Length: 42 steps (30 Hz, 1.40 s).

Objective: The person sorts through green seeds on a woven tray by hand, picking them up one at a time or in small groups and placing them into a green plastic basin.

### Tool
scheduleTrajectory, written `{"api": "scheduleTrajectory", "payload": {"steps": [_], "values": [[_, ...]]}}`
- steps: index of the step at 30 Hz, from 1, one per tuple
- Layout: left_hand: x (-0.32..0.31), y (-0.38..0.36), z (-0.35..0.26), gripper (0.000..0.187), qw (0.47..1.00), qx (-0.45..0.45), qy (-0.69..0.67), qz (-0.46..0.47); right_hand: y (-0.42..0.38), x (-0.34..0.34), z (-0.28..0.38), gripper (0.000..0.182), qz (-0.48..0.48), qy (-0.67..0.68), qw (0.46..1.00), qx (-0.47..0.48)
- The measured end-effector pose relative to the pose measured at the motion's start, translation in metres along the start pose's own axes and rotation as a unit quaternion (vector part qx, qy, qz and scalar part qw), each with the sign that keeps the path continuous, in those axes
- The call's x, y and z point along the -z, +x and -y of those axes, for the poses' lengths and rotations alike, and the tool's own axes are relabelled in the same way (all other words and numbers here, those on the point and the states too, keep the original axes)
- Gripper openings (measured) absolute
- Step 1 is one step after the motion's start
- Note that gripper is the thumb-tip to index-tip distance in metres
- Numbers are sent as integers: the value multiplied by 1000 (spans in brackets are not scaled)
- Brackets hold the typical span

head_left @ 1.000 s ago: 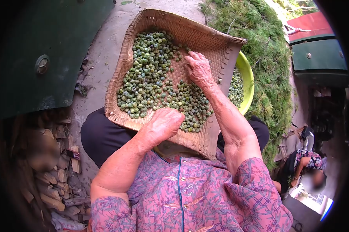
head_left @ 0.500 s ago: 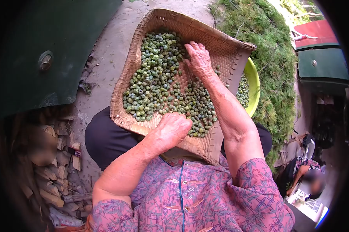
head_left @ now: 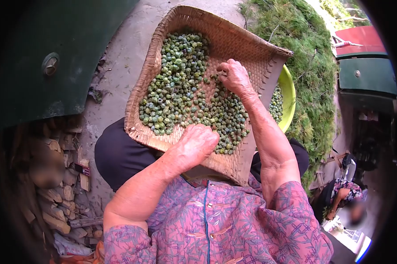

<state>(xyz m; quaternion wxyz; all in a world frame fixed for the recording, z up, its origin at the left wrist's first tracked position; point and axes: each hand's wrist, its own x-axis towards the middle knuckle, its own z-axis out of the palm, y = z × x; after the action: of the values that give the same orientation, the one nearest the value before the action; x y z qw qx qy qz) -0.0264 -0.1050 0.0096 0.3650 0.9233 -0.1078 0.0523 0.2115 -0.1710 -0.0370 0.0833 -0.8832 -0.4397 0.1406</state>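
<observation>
A woven wicker winnowing basket (head_left: 247, 39) rests tilted across my lap. Heaped on its left side are many small round green cones or berries (head_left: 174, 75), with a looser patch spreading toward the right edge. My right hand (head_left: 236, 78) hovers at the upper end of that looser patch, its fingers curled inward; what they hold, if anything, is hidden. Low in the basket, my left hand (head_left: 197, 143) is closed beside the near edge of the pieces, knuckles up and fingertips out of sight.
Under the basket's right edge stands a yellow-green basin (head_left: 289, 99) with more green pieces. Cut green branches (head_left: 310, 83) lie beyond it. Chopped firewood (head_left: 59, 211) is piled at left below a dark green panel (head_left: 75, 26). Another person (head_left: 341, 193) bends down at far right.
My right hand has drawn back toward me and slightly right, its spread fingers now curled. My left hand has barely moved.
</observation>
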Motion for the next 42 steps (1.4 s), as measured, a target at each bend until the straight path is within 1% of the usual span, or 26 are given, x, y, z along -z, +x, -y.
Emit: {"api": "scheduleTrajectory", "payload": {"steps": [2,4,6,8,10,11,12,15,16,18,20,22,23,24,25,26,27,28,30,31,32,34,36,38,39,42], "values": [[-2,1,3,22,999,21,0,49,7,-14,3,28,-108,-8,993,48],[-6,1,6,22,999,23,5,45,12,-27,10,29,-128,-12,990,60],[-4,-1,5,22,999,25,10,40,15,-35,16,33,-148,-72,985,55],[3,-2,2,21,1000,13,-3,5,11,-32,19,29,-152,-71,985,50],[4,0,0,21,999,25,1,20,-1,-17,23,21,-35,-55,997,36],[4,1,0,21,999,36,5,36,-5,-16,21,15,-32,-32,998,42],[3,1,0,21,999,36,3,36,-8,-16,20,15,-31,-33,998,41],[-2,-1,0,21,999,26,3,39,-13,-29,17,25,-119,13,990,81],[-4,-1,1,20,999,27,2,46,-13,-35,19,25,-119,13,989,81],[-3,-1,1,19,998,30,3,53,-14,-44,25,29,-203,-19,972,117],[-1,-1,1,16,999,26,3,33,-17,-48,28,31,-202,-20,972,117],[15,10,7,8,992,72,29,103,-28,-39,37,25,-140,-4,986,87],[30,15,9,9,989,119,49,73,-35,-36,38,21,-105,-4,990,91],[46,18,13,10,983,166,69,43,-42,-36,36,21,-104,-4,990,92],[60,20,18,9,977,185,25,-104,-50,-35,34,20,-90,16,990,111],[73,22,22,11,947,200,-20,-250,-54,-35,34,18,-76,35,988,130],[87,23,23,14,913,226,-130,-313,-54,-36,35,18,-75,35,988,131],[98,22,25,17,863,247,-238,-372,-53,-36,35,20,-96,42,987,122],[107,17,29,18,781,283,-373,-414,-48,-34,36,23,-138,55,984,102],[107,15,33,16,762,295,-398,-418,-45,-33,39,28,-127,37,987,89],[107,14,34,16,761,294,-398,-419,-40,-36,40,28,-128,37,987,90],[107,11,34,16,729,302,-463,-403,-34,-46,42,32,-133,-9,988,73],[108,12,32,16,728,303,-461,-407,-36,-46,47,32,-135,-13,988,78],[109,13,33,16,729,304,-456,-412,-46,-45,48,27,-97,16,987,127],[109,12,33,16,727,300,-458,-416,-52,-43,48,21,-73,25,986,150],[112,13,32,16,730,302,-452,-415,-69,-34,56,19,-31,45,986,161]]}}
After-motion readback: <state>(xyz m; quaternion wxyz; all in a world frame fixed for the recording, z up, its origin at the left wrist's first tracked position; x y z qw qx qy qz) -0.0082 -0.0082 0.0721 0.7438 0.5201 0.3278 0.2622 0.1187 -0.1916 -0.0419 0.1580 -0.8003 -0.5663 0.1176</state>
